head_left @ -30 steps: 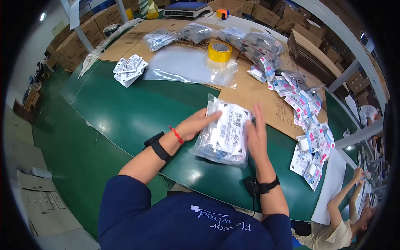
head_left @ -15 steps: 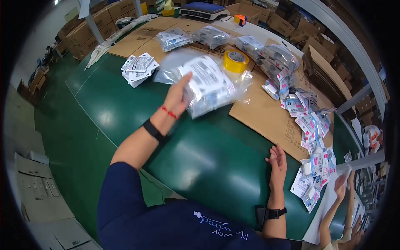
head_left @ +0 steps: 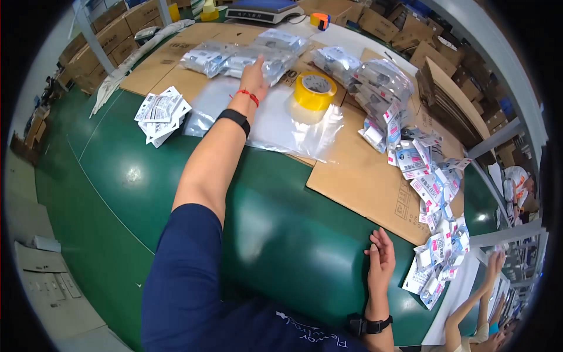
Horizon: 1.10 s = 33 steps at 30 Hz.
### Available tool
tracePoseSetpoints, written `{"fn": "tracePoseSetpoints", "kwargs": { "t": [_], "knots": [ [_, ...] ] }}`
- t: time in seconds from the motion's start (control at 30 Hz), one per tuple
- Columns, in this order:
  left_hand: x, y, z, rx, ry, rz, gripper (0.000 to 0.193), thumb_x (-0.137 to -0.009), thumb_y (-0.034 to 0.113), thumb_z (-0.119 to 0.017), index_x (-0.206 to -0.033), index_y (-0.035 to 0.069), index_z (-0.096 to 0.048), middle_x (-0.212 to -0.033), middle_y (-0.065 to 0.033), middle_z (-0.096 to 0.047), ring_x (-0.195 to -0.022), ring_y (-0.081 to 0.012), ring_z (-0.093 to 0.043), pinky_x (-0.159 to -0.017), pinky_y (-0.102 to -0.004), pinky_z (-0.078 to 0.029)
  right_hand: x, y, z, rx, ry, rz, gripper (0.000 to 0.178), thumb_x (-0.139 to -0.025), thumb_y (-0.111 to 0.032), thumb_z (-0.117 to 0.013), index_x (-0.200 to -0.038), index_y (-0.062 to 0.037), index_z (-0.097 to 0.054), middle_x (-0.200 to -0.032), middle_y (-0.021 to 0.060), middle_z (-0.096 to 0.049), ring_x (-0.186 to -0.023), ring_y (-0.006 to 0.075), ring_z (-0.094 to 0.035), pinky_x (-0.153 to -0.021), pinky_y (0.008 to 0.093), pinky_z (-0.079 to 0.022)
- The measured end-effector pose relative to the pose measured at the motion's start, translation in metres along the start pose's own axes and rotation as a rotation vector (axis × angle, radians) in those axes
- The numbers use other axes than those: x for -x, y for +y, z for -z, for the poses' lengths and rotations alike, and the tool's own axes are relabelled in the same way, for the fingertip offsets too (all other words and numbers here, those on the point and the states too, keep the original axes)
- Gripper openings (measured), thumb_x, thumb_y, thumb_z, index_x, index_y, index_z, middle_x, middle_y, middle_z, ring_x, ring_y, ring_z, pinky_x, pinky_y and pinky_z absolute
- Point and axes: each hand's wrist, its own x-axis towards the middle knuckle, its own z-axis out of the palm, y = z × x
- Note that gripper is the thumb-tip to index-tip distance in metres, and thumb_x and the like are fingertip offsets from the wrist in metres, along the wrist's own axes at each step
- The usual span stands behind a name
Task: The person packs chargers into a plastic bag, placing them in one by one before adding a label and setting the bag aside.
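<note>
My left hand (head_left: 254, 81) is stretched out to the far side of the table, its thumb on top of a filled clear plastic bag (head_left: 275, 66) and its other fingers hidden. That bag lies against two similar filled bags (head_left: 205, 60). Under my left wrist lie flat empty plastic bags (head_left: 272, 132), with a roll of yellow tape (head_left: 315, 91) standing on them. My right hand (head_left: 381, 257) rests near the cardboard's front edge, fingers loosely bent and apart, holding nothing.
White printed cards (head_left: 161, 115) lie piled on the green table (head_left: 281, 234) at left. Small blister packs (head_left: 431, 182) run down the right side of the cardboard (head_left: 358, 182). A scale (head_left: 264, 13) stands at the back. Another person's arms (head_left: 478, 299) show at lower right.
My left hand has carried the filled bag away from me to the other filled bags. The flat empty bags are now uncovered. My right hand stays by the cardboard.
</note>
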Motion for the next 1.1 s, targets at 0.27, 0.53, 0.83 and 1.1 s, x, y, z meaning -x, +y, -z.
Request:
{"fn": "tracePoseSetpoints", "kwargs": {
  "t": [0.27, 0.53, 0.83, 1.1],
  "knots": [
    [-0.06, 0.018, 0.046, -0.586, -0.122, -0.518, 0.062, -0.089, 0.034, -0.059, -0.135, -0.002, -0.037, -0.139, -0.0257, -0.04, -0.129, -0.0396, -0.038, -0.107, -0.0411, -0.031, -0.007, -0.013, -0.016, -0.04, -0.04, 0.047, 0.041, -0.094, -0.003, -0.049, -0.134, -0.0016, -0.045, -0.127, 0.012, -0.054, -0.112, 0.0153, -0.054, -0.078, 0.0248, -0.049],
    [0.055, 0.012, 0.075, -1.487, -0.198, -1.036, 0.049, -0.091, 0.037, -0.053, -0.129, 0.007, -0.048, -0.134, -0.0227, -0.047, -0.126, -0.0386, -0.042, -0.102, -0.0409, -0.037, -0.071, -0.015, -0.033, -0.034, -0.205, 0.132, 0.039, -0.094, -0.003, -0.049, -0.132, -0.0023, -0.047, -0.128, 0.0106, -0.054, -0.112, 0.015, -0.055, -0.08, 0.0256, -0.048],
    [0.039, 0.046, 0.066, -1.605, -0.265, -0.732, 0.023, -0.085, 0.025, -0.059, -0.098, 0.007, -0.066, -0.092, -0.0172, -0.066, -0.086, -0.0341, -0.063, -0.078, -0.0401, -0.049, -0.109, -0.008, -0.06, -0.065, -0.266, 0.168, 0.037, -0.094, -0.003, -0.049, -0.13, -0.0017, -0.049, -0.125, 0.0098, -0.056, -0.11, 0.0133, -0.055, -0.08, 0.0257, -0.048],
    [0.028, 0.022, 0.069, -1.61, -0.275, -0.634, 0.02, -0.083, 0.021, -0.059, -0.081, 0.001, -0.065, -0.084, -0.0177, -0.067, -0.08, -0.0338, -0.063, -0.072, -0.0405, -0.049, -0.108, 0.007, -0.058, -0.075, -0.286, 0.142, 0.037, -0.094, -0.002, -0.049, -0.131, -0.0015, -0.048, -0.122, 0.0098, -0.057, -0.105, 0.0128, -0.056, -0.08, 0.0253, -0.048]
  ]
}}
